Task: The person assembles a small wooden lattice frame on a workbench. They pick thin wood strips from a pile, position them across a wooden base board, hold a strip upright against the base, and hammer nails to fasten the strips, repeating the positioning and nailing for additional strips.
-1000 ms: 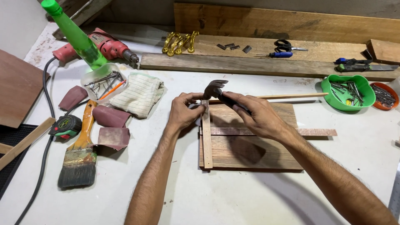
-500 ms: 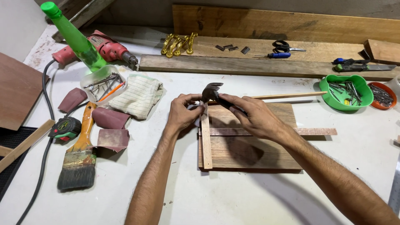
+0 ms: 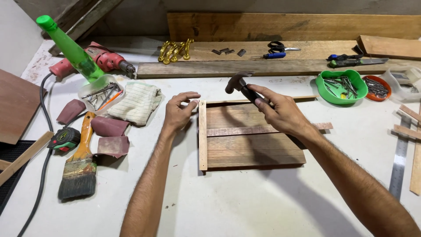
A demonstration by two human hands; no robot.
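A dark wooden panel [image 3: 254, 149] lies flat on the white table [image 3: 245, 206]. A pale thin strip [image 3: 202, 140] runs along its left edge and a narrow cross strip [image 3: 245, 130] lies over its middle. My right hand [image 3: 283, 115] grips the handle of a small black hammer [image 3: 238, 81], whose head is raised above the panel's top edge. My left hand [image 3: 179, 110] rests at the panel's top left corner. Its thumb and forefinger are curled close together beside the top end of the pale strip. Anything pinched between them is too small to see.
Left of the panel lie a striped cloth [image 3: 135, 102], a clear tub of nails [image 3: 100, 92], sandpaper pieces [image 3: 108, 127], a paintbrush [image 3: 81, 162], a tape measure [image 3: 65, 139], a green bottle [image 3: 70, 48] and a red drill [image 3: 103, 57]. Green [image 3: 340, 85] and orange [image 3: 377, 87] nail bowls and a steel ruler [image 3: 400, 162] sit right. Planks [image 3: 263, 66] line the back.
The hammer head has lifted off the top of the strip and now hangs above it. My left hand has eased slightly left, fingers still at the strip's top end.
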